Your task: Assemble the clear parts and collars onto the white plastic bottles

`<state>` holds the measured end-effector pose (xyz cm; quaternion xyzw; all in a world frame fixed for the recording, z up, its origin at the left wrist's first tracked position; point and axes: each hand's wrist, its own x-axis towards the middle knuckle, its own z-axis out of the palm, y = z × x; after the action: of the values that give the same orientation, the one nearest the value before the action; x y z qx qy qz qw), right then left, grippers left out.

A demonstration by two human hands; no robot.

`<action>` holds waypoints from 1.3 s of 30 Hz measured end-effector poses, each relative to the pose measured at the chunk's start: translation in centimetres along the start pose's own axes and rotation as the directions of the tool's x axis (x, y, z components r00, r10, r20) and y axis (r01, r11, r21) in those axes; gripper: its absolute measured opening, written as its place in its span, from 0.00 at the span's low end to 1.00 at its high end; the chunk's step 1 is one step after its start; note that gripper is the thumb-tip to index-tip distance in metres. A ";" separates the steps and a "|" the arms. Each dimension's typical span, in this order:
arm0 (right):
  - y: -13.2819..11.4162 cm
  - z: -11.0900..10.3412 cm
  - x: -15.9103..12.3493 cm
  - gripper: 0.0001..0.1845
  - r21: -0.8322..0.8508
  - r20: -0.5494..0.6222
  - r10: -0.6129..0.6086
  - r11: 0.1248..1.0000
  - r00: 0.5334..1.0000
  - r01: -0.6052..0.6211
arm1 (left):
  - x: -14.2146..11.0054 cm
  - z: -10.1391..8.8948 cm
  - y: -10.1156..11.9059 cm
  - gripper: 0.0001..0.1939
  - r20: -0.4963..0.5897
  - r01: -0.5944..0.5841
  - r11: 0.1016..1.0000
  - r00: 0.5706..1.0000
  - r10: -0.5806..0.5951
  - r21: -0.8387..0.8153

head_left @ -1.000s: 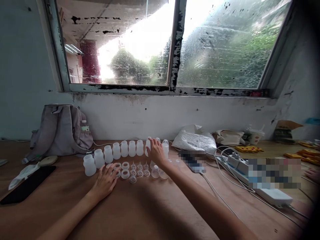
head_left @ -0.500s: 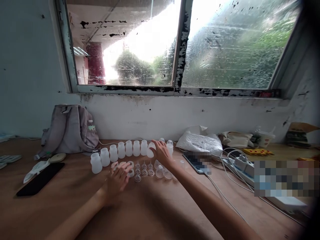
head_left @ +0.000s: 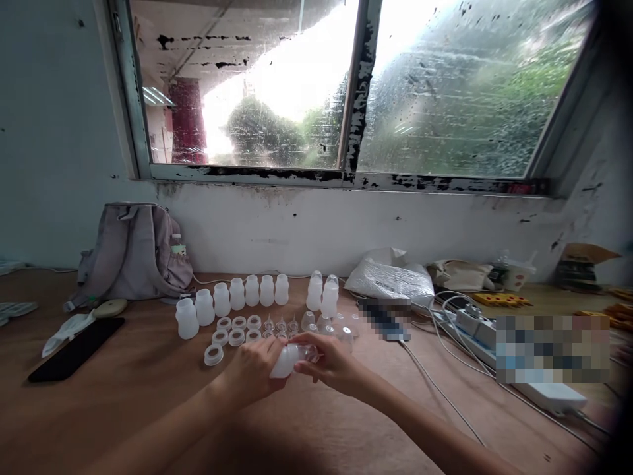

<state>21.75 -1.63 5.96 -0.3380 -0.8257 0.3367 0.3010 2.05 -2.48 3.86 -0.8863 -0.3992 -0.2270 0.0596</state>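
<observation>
A frosted white baby bottle lies tilted on its side between my two hands, just above the table. My left hand is closed round its left end. My right hand curls over its right end, thumb on the side of the bottle. A clear piece shows among the right fingers; whether it is joined to the bottle I cannot tell. Behind my hands lie white ring collars, clear teats and clear domed covers. Several open bottles stand in a curved row behind them.
Two covered bottles stand at the back. To the right are a silver package, a phone, cables and a white power strip. A backpack and a black flat object lie left.
My right hand has come forward from the end of the bottle row with a bottle. My left hand has left the ring collars, moved right, and taken hold of it too.
</observation>
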 end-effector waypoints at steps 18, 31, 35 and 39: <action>2.1 -2.1 -2.1 0.17 -0.033 -0.017 0.074 0.997 0.997 -0.074 | -5.1 -0.4 -0.8 0.20 0.122 0.216 0.969 0.965 -0.230 0.118; 11.7 -8.9 -3.7 0.19 -0.570 -0.276 0.328 0.701 0.904 -0.428 | -6.8 0.2 -2.9 0.18 0.048 0.259 0.966 0.965 -0.259 0.018; 12.2 -8.9 -3.2 0.19 -0.547 -0.297 0.366 0.692 0.882 -0.471 | -6.8 0.7 -3.2 0.19 0.024 0.236 0.971 0.972 -0.236 -0.028; 11.2 -9.0 -2.6 0.21 -0.554 -0.340 0.317 0.693 0.885 -0.461 | -6.7 1.2 -3.3 0.20 0.017 0.231 0.972 0.973 -0.231 -0.035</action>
<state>33.80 5.63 2.02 -0.6205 -0.7601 0.0634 0.1825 -3.86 -4.44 -0.47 -0.8363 -0.4957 -0.2339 0.0141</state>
